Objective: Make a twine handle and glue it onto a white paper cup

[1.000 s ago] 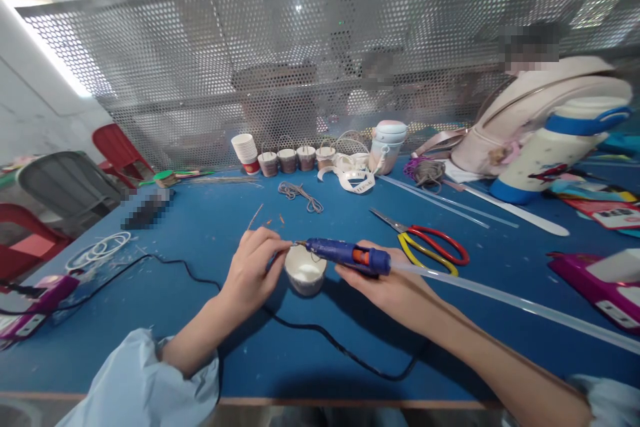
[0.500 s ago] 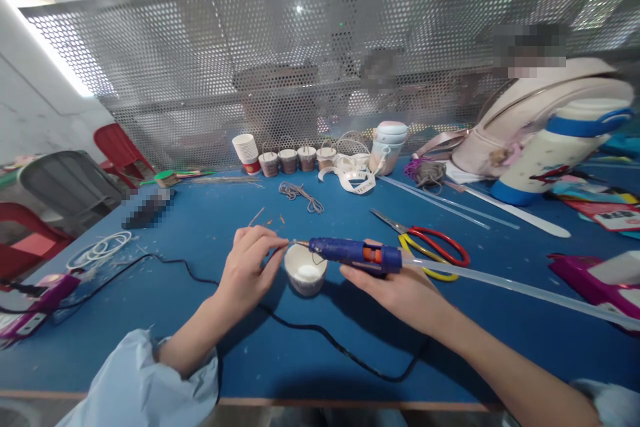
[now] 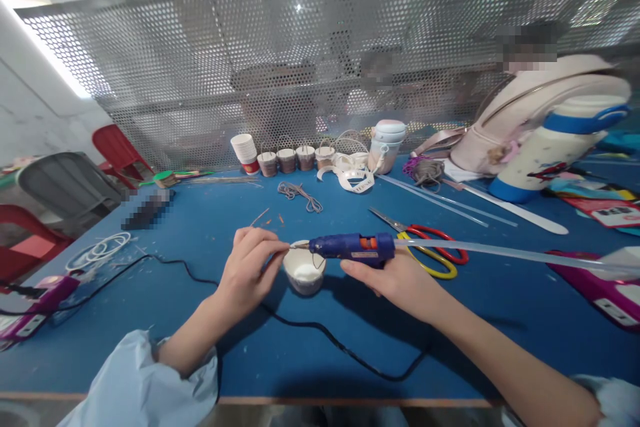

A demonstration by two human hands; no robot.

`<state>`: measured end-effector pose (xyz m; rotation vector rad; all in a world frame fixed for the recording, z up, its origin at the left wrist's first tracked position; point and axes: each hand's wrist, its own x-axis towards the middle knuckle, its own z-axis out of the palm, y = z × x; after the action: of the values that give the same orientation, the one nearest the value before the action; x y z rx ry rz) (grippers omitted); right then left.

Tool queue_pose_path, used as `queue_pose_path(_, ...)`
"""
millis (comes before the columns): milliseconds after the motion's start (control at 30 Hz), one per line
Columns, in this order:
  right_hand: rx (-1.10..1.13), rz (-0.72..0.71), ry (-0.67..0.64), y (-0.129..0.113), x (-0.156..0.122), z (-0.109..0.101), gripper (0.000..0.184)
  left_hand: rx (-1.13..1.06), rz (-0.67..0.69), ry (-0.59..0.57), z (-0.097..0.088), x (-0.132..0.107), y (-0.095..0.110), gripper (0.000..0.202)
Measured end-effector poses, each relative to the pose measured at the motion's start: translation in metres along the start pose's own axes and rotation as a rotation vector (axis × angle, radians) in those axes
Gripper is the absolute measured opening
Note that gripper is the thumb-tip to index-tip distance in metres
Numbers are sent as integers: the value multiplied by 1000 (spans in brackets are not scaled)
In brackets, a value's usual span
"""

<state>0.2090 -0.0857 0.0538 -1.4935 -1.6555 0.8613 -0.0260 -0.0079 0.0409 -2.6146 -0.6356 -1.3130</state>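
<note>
My right hand (image 3: 400, 283) is wrapped around a blue glue gun (image 3: 353, 247), with a long clear glue stick (image 3: 480, 250) running out of its back end. The gun lies level, its metal nozzle pointing left at the fingertips of my left hand (image 3: 253, 263). Thumb and forefinger are pinched together there on something too small to make out. A thin reddish strand (image 3: 260, 216) shows just behind the left knuckles; I cannot tell whether it is held. Below the nozzle stands a small paper cup (image 3: 305, 280), white inside, with a thin curved line at its rim.
Scissors (image 3: 430, 253) with red and yellow handles lie right of the gun. A black cord (image 3: 320, 328) crosses the table. Behind stand several small wrapped cups (image 3: 287, 161), a paper cup stack (image 3: 245, 153), grey cord (image 3: 300, 197), white ribbon (image 3: 355, 180) and a bottle (image 3: 547, 150).
The glue gun has turned slightly in my right hand, and the rear of its glue stick has swung up. My left fingertips stay pinched by the nozzle, almost unmoved.
</note>
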Motion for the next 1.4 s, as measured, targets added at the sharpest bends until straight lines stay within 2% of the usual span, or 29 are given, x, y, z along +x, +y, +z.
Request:
queue_pose_path(167,177,63,-35,7,3,4,37,-41,-86,1,0,1,2,10)
queue_pose_path(333,225,51,-37,10,3,4,39,-86,-183,-11,1,0,2,8)
queue_pose_path(500,218,79,41,15,6,3,42,-201,-259,-24,1,1,2,9)
queue_pose_path(600,262,91,30,15,10,6,43,-245,-290,-33,-1,3,3,8)
queue_pose_path(933,522,124,-60,5,6,10,44,-260,-308,-35,-1,4,6,6)
queue_pose_path(1400,544,130,-79,4,7,9,42,-260,-328,-15,-1,3,6,9)
